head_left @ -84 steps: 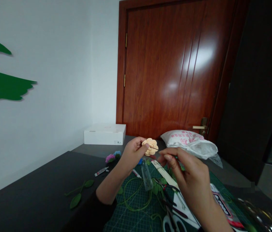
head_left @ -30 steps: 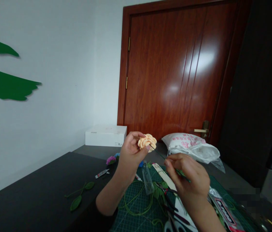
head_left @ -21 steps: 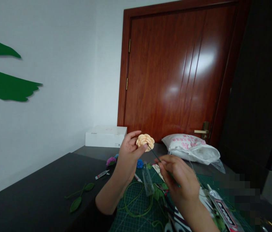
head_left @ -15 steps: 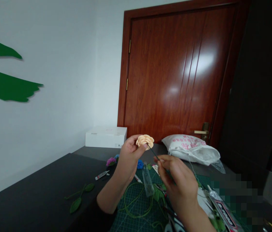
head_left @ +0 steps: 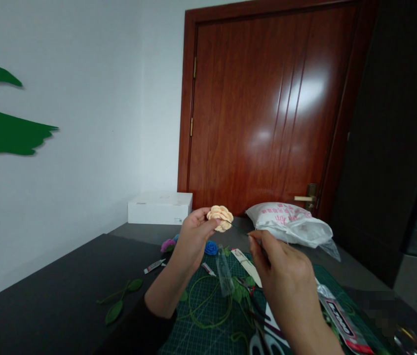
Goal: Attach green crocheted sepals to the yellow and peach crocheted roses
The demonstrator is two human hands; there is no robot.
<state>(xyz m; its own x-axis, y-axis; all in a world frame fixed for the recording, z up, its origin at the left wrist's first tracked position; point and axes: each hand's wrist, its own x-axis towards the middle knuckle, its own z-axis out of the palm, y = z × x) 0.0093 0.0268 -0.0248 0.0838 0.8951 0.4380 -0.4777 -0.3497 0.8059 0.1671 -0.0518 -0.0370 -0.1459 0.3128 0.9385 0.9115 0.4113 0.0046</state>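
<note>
A cream crocheted flower (head_left: 221, 215) is pinched in my left hand (head_left: 195, 234), its thumb pressed against the underside of the petals. From the flower's base a thin dark green wire stem (head_left: 238, 228) runs to the right. My right hand (head_left: 285, 276) grips the stem's far part between thumb and fingertips, the other fingers curled in. Both hands are raised above the green cutting mat (head_left: 203, 308). Below them lie a loop of green cord (head_left: 193, 310), a clear plastic sleeve (head_left: 225, 276) and a blue crocheted rose (head_left: 210, 247).
Scissors (head_left: 262, 340), pliers (head_left: 250, 286) and a packaged glue tube (head_left: 345, 320) lie at the right front. Green leaves (head_left: 114, 311) and a small tube (head_left: 154, 266) rest on the left. A white box (head_left: 160, 208) and a white sack (head_left: 285, 219) stand at the back.
My right hand has moved right, away from the flower, and more of the stem shows between the hands. The flower has turned slightly in my left hand. The view has shifted a little.
</note>
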